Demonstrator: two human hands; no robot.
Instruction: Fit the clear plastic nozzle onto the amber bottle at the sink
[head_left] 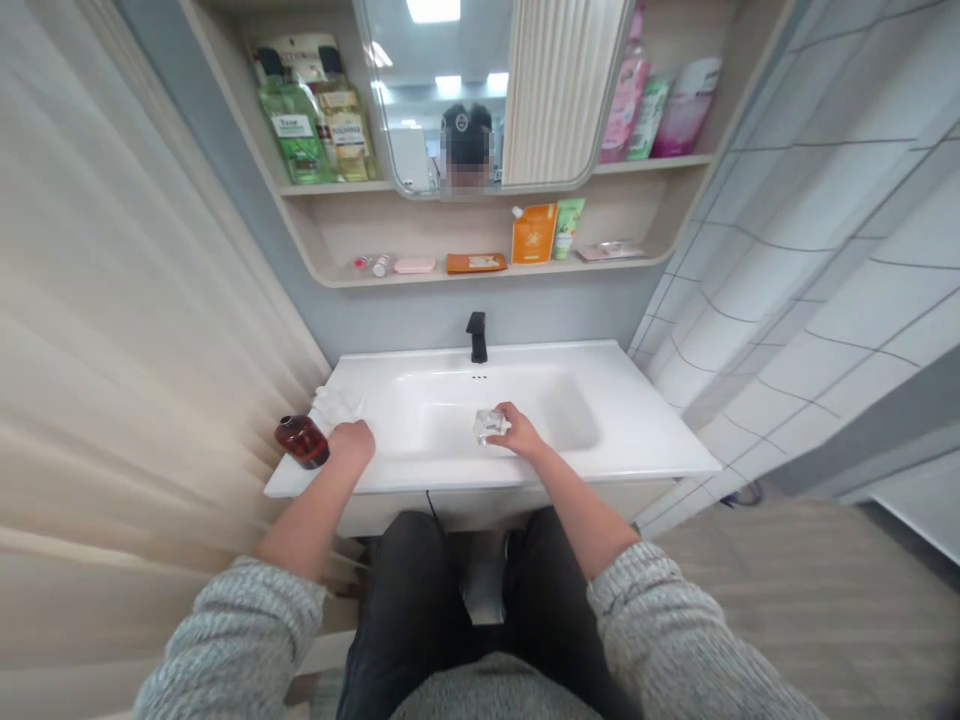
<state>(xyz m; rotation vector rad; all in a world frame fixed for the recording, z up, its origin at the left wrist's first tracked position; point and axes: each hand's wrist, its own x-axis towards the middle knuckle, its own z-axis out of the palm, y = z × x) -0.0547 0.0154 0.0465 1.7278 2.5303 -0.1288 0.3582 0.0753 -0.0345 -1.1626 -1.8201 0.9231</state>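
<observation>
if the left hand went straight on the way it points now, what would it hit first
Probably the crumpled white material just beyond the left hand; they may already touch, as depth is unclear.

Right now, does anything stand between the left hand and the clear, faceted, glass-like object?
Nothing visible stands between the left hand and the clear object in the right hand; the white rectangular basin lies below. The glossy brown bottle is outside that path.

Bottle (pixel 302 443) on tabletop (pixel 652 425), left end; left grip (pixel 353 444) just right of it. Basin (pixel 581 410) in tabletop's middle, faucet (pixel 478 338) behind. Container (pixel 487 426) in right grip (pixel 519 434), over basin. Shelf (pixel 420 279) above faucet; pouch (pixel 534 235) on it, left of tube (pixel 568 228).
</observation>
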